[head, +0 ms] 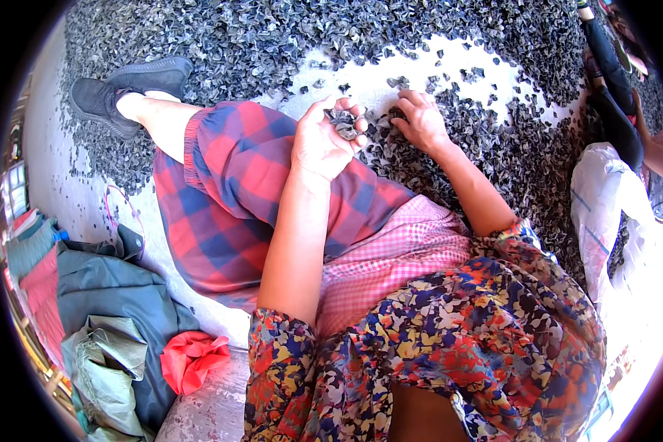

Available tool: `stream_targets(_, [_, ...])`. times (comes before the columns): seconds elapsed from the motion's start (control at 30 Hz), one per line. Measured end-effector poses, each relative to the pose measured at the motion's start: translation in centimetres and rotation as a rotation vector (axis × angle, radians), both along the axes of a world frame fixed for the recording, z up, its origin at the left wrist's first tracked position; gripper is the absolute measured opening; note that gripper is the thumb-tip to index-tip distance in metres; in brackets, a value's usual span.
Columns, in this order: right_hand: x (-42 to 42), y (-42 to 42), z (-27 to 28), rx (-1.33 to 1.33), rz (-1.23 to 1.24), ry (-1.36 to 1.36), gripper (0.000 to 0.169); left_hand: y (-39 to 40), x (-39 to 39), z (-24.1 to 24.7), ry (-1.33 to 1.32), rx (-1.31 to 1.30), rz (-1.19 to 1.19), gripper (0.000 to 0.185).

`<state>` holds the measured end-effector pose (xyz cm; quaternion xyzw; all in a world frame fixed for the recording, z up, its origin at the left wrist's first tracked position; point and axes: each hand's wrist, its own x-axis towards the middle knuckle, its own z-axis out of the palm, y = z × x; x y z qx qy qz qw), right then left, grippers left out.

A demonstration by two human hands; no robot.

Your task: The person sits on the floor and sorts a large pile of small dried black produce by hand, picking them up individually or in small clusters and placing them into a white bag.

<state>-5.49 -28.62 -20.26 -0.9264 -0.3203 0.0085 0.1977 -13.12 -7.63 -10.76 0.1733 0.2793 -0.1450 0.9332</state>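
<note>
My left hand (326, 135) is turned palm up above my checked lap, its fingers curled around a few dark, crinkled pieces of what looks like dried wood ear fungus (345, 124). Just to its right, my right hand (424, 120) reaches palm down to the near edge of a loose spread of the same pieces (475, 160). Its thumb and fingers bend toward the dark bits beneath them. Whether they pinch one is hidden.
A larger layer of dried fungus (226, 33) covers the floor ahead, around a pale patch (442, 55) with scattered bits. My shoes (149, 74) rest at its left. Dark cloth (116, 293) and a red bag (193, 359) lie lower left. A white sack (596, 188) and another person's leg (613, 110) are right.
</note>
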Motion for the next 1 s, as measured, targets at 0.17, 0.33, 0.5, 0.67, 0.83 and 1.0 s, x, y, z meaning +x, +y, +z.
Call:
stream_targets(0.17, [-0.2, -2.0, 2.1, 0.314, -0.247, 0.357, 0.026, -0.1, 0.0, 0.5, 0.023, 0.081, 0.068, 0.021])
stream_targets(0.33, [-0.8, 2.2, 9.4, 0.575, 0.046, 0.316, 0.026, -0.2, 0.1, 0.1, 0.132, 0.149, 0.032, 0.03])
stream_targets(0.5, [2.1, 8.6, 7.3, 0.512, 0.022, 0.408, 0.026, -0.1, 0.1, 0.8, 0.152, 0.121, 0.152, 0.028])
stream_targets(0.67, [5.5, 15.7, 0.4, -0.18, 0.32, -0.065, 0.035, 0.4, 0.7, -0.2, 0.075, 0.086, 0.188, 0.024])
stream_targets(0.83, [7.1, 14.2, 0.2, -0.401, 0.173, -0.09, 0.051, 0.5, 0.6, 0.3, 0.128, 0.138, 0.251, 0.022])
stream_targets(1.0, [0.7, 5.4, 0.9, -0.335, 0.188, -0.017, 0.052, 0.7, 0.2, -0.2, 0.117, 0.133, 0.252, 0.02])
